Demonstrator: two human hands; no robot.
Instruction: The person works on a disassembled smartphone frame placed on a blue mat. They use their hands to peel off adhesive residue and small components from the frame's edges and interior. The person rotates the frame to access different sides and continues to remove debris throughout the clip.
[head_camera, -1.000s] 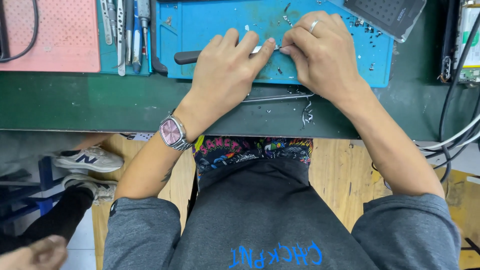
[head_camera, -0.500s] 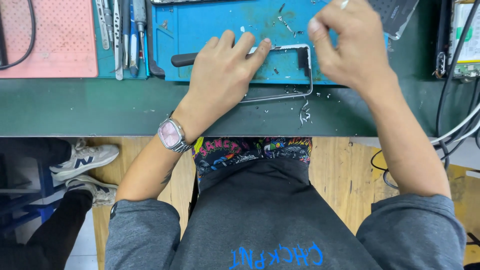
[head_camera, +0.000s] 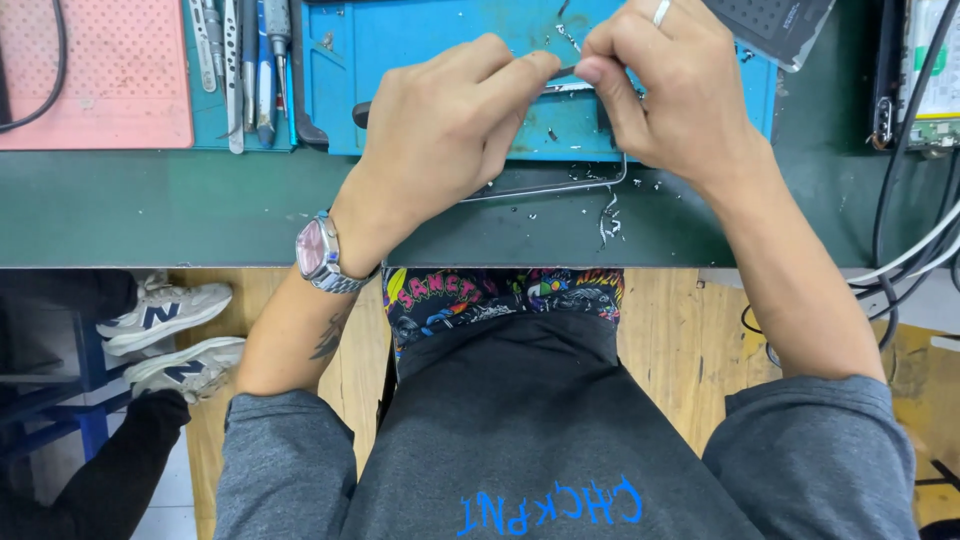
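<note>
Left hand (head_camera: 440, 140): one, wristwatch (head_camera: 320, 252) on the wrist; fingertips pressed together, pinching a thin silvery strip (head_camera: 566, 72) at 12 o'clock of the view.
Right hand (head_camera: 670, 95): one, ring on a finger; thumb and forefinger pinched the same strip from its 3 o'clock end, the two hands almost touching.
Strip: one, small and pale, held just above the blue work mat (head_camera: 400, 60); its far end was hidden by the fingers.
Metal frame (head_camera: 560, 188): one, thin, rounded at the corner, lay under the hands across the mat's near edge and the green bench top (head_camera: 150, 210); mostly covered by both hands.
Scraps (head_camera: 610, 215): many small pale flecks, at 6 o'clock of the frame; not countable.
Pink mat (head_camera: 110, 80): one, dotted, at 10 o'clock.
Hand tools (head_camera: 240, 60): about five, tweezers and drivers, in a row between the pink and blue mats.
Circuit board (head_camera: 935, 90): one, at 2 o'clock, partly cut off; label not readable.
Cables (head_camera: 905, 260): several, black and white, at 3 o'clock.
Dark flat part (head_camera: 770, 25): one, at 1 o'clock, corner only.
Shoes (head_camera: 170, 335): two, white, another person's, at 8 o'clock on the floor.
</note>
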